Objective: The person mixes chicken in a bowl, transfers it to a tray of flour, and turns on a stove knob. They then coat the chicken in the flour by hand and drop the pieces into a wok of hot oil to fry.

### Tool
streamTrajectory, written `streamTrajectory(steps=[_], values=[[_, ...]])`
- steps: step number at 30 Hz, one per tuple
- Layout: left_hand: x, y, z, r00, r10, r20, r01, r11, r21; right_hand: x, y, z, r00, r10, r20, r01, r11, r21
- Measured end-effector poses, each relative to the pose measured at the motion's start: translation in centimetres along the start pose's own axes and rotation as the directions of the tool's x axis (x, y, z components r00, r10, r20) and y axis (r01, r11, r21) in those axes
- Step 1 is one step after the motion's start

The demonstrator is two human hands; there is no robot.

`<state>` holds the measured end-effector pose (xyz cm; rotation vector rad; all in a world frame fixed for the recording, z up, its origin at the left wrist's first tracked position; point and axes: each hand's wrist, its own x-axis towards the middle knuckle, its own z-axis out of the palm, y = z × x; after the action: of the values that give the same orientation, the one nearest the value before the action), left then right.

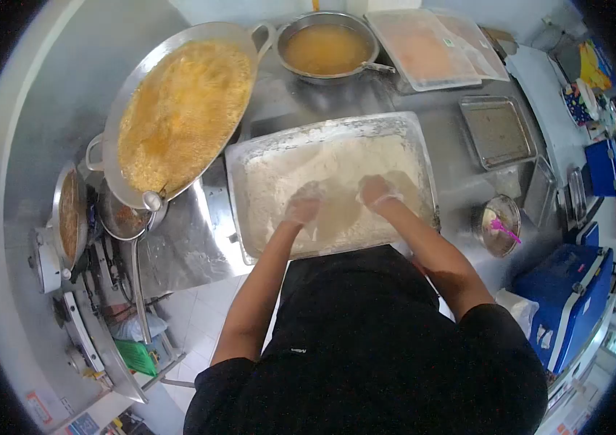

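A large rectangular tub (pixel 237 190) holds pale, flour-like powder (pixel 351 163), drifted up its far wall. Both of my hands are in the tub and wear clear plastic gloves. My left hand (pixel 304 206) is down at the powder left of the middle, its fingers coated and smeared so their shape is unclear. To the right, my right hand (pixel 378 191) is curled with its knuckles up, apart from the left. Whatever it may grip is hidden. A smoother, darker patch of powder lies between the hands.
At the left stands a wide pan of bubbling oil (pixel 185 109) with a ladle (pixel 153 201) at its rim. A strainer (pixel 125 217) hangs below it. Behind are a bowl of yellowish liquid (pixel 327 49) and a lidded plastic container (pixel 427 51). Rightward lie a metal tray (pixel 498 130) and a small bowl (pixel 500 225).
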<state>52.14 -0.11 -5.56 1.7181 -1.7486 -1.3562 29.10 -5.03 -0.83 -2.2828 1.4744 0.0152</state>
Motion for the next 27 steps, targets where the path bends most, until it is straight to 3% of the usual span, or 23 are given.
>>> streamTrajectory(steps=[1,2,4,6,8,10,11,13,15,17,18,19,21,22,23,24,25,27], values=[[0.0,0.5,0.3,0.995,-0.101,0.028,0.093,0.976,0.196,-0.3,-0.9,-2.2,0.997,0.04,0.068,-0.038,0.998,-0.041],[0.4,1.4,0.4,0.979,-0.202,0.022,0.179,0.907,0.381,0.4,-2.4,-4.5,1.0,0.016,0.009,-0.018,0.982,0.19],[-0.4,4.7,1.6,0.974,-0.159,0.16,0.069,0.887,0.457,2.5,-7.5,-9.2,0.995,-0.026,-0.095,0.079,0.789,0.609],[-1.3,7.5,2.7,0.953,-0.119,0.279,-0.045,0.854,0.519,5.8,-14.0,-14.5,0.836,-0.197,-0.512,0.53,0.532,0.66],[-1.7,5.5,4.0,0.983,0.122,0.136,-0.156,0.948,0.279,10.8,-16.0,-15.5,0.803,-0.284,-0.524,0.593,0.469,0.655],[-3.4,10.0,0.5,0.983,0.071,0.167,-0.109,0.966,0.235,10.9,-17.6,-18.2,0.914,-0.22,-0.34,0.398,0.33,0.856],[-4.1,11.6,-0.9,0.98,0.047,0.194,-0.088,0.973,0.212,7.2,-18.6,-22.2,0.983,-0.149,-0.108,0.136,0.192,0.972],[-4.0,10.4,-1.4,0.997,0.009,0.081,-0.04,0.919,0.393,4.4,-15.9,-20.4,0.975,-0.211,0.076,-0.078,0.001,0.997],[-3.9,6.7,-1.4,1.0,-0.013,0.002,0.01,0.895,0.446,2.3,-10.9,-16.4,0.958,-0.267,0.107,-0.077,0.12,0.99],[-2.8,0.1,-1.8,0.999,0.024,-0.03,-0.013,0.944,0.329,0.4,-7.8,-14.1,0.953,-0.17,0.252,-0.119,0.555,0.823],[-3.6,1.4,-3.3,0.998,0.011,-0.064,0.018,0.899,0.438,0.7,-5.4,-10.7,0.951,-0.117,0.285,-0.09,0.779,0.62],[-4.3,0.6,-4.1,0.97,-0.123,-0.21,0.184,0.935,0.304,0.7,-3.3,-6.8,0.953,-0.06,0.297,-0.054,0.931,0.362],[-5.6,-0.1,-6.1,0.905,0.039,-0.423,0.136,0.917,0.375,0.5,-1.9,2.0,0.924,-0.374,0.085,0.378,0.925,-0.036],[-5.1,-1.2,-6.5,0.926,-0.009,-0.377,0.114,0.959,0.258,-0.3,-5.8,-1.0,0.894,-0.294,0.338,0.324,0.945,-0.037],[-4.1,-2.8,-6.8,0.943,-0.054,-0.328,0.104,0.985,0.137,-0.7,-10.4,-4.5,0.798,-0.206,0.567,0.28,0.959,-0.046],[-3.5,-3.5,-6.9,0.956,-0.097,-0.277,0.104,0.994,0.011,-0.4,-11.5,-1.8,0.801,-0.247,0.545,0.326,0.944,-0.05],[-3.0,-2.5,-7.3,0.974,-0.054,-0.219,0.081,0.99,0.118,0.0,-11.7,1.2,0.802,-0.292,0.521,0.374,0.926,-0.058],[-2.1,0.1,-7.6,0.996,0.022,-0.092,0.009,0.946,0.324,0.4,-11.2,3.1,0.659,-0.44,0.61,0.517,0.854,0.057]])
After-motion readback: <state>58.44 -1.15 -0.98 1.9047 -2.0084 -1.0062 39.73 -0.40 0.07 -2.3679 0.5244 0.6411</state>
